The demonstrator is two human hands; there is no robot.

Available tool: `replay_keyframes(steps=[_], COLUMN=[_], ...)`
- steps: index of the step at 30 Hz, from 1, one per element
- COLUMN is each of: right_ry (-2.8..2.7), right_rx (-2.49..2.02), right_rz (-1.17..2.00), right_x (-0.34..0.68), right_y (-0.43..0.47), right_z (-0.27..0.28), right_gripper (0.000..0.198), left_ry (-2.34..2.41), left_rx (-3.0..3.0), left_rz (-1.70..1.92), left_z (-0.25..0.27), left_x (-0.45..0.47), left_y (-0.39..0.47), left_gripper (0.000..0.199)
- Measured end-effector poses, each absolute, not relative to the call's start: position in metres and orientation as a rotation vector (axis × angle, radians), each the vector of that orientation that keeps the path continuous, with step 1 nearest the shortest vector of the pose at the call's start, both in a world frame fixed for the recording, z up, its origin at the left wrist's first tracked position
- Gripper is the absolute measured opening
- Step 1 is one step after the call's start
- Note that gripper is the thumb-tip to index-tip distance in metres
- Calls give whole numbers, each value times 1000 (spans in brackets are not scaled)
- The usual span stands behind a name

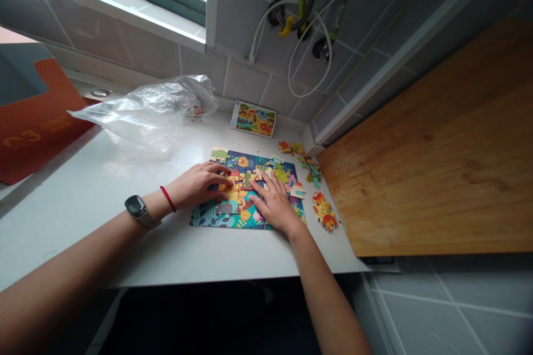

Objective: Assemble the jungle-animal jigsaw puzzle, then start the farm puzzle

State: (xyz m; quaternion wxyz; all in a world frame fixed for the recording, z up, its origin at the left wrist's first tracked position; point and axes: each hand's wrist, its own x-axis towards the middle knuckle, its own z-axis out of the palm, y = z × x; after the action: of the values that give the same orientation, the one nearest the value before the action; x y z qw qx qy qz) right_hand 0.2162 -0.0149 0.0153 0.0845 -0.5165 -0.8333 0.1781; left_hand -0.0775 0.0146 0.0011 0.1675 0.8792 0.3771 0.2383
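Observation:
A colourful jigsaw puzzle board (207,216) lies flat on the white counter, partly covered with joined pieces. My left hand (200,184) rests over its left side, with fingers stretched out onto the yellow and orange pieces (234,199). On the right side, my right hand (275,203) lies palm down with fingers spread, fingertips touching pieces near the middle. Neither hand visibly holds anything; what is under the palms is hidden. One loose greenish piece (220,154) sits at the board's upper left edge, and a pale piece (297,190) lies at the right edge.
Loose puzzle pieces (323,212) lie right of the board, with more pieces (291,148) behind them. A picture card (254,118) leans near the wall. Crumpled clear plastic (154,105) and an orange box (45,122) stand left. A wooden panel (437,155) borders the right.

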Motion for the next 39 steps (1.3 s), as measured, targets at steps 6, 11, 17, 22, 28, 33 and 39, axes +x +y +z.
replay_keyframes(steps=[6,11,17,22,28,33,39], right_ry=[-2469,-2511,-2602,-2520,-2326,-2179,-2045], right_rx=[-1647,-1675,-1595,-1619,-1696,-1439,-1229], right_rz=[510,449,385,278,244,203,334], right_x=[214,216,227,248,280,294,285], right_y=[-7,18,69,99,102,75,51], right_z=[15,19,22,16,14,26,19], right_gripper=[54,49,46,43,42,42,32], left_ry=[1069,1068,1066,1086,1092,1090,1067], left_rx=[2500,2484,2484,2492,2528,2544,2602], left_rz=[655,686,679,653,638,698,801], left_z=[5,3,3,4,1,-8,-14], left_x=[-77,-77,-78,-78,-74,-65,-46], left_y=[13,14,14,13,11,10,14], left_gripper=[29,31,28,25,25,26,34])
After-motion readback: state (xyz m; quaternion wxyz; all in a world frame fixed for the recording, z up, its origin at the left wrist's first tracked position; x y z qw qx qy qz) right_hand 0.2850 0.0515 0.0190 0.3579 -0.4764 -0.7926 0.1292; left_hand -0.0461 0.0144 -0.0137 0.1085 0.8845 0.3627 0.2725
